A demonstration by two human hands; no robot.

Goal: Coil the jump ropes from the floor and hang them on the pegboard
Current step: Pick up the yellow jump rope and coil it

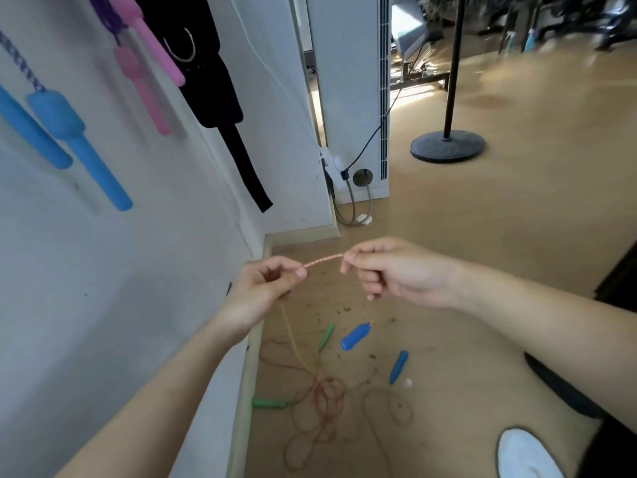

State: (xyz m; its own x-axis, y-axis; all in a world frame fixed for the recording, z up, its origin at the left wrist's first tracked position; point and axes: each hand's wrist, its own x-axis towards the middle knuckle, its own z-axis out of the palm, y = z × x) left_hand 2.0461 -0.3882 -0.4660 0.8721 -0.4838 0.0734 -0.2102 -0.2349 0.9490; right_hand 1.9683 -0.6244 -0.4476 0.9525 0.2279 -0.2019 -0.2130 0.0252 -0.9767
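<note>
While both hands pinch it, a short stretch of pink-and-white braided rope [323, 260] runs taut between them, above the floor [482, 257] by the wall's corner. The left hand [262, 291] has thumb and forefinger closed on one end of that stretch; the right hand [389, 270] clamps the other end, its remaining fingers curled in. From the right hand the rope drops to a blue handle [355, 336] that dangles just above the floor, and a paler strand falls from the left hand toward the tangle below.

A second blue handle [398, 366] lies on the floor near the first. Beside them sit two green handles [326, 336] — one near the dangling blue one, the other against the baseboard — with thin reddish cord [324, 401] looped in a loose heap between. Whether the cord joins them, one cannot tell.

On the white wall [103, 288] to the left hang light blue handles [69, 132], pink handles [144, 74] and a black strap [220, 98]. A white shoe [527, 455] shows at the lower right, and a black stand [447, 145] rests farther off on the floor.
</note>
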